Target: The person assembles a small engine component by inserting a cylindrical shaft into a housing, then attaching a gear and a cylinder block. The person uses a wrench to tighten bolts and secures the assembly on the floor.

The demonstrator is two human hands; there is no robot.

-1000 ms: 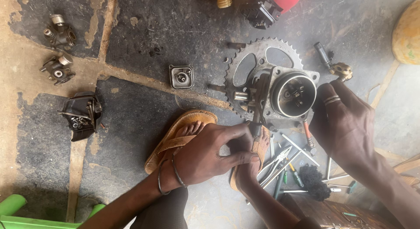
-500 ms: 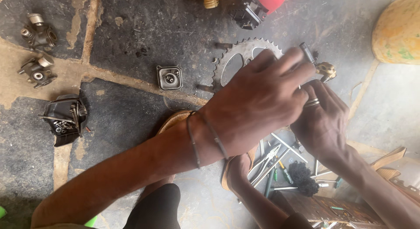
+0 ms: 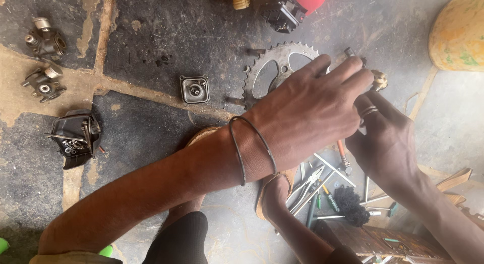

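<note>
Left hand is lying spread, fingers extended, over the sprocket on the stone floor, hiding most of it; only toothed rim is showing. Right hand is reaching beneath; its grip cannot be determined.

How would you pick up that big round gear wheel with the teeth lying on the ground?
Probably by the toothed rim of the sprocket on its upper left side, coming down from above. It lies flat on the stone floor, and that edge is bare, with a cutout window just inside it for fingertips to hook through. The left hand covers the right part.
</note>
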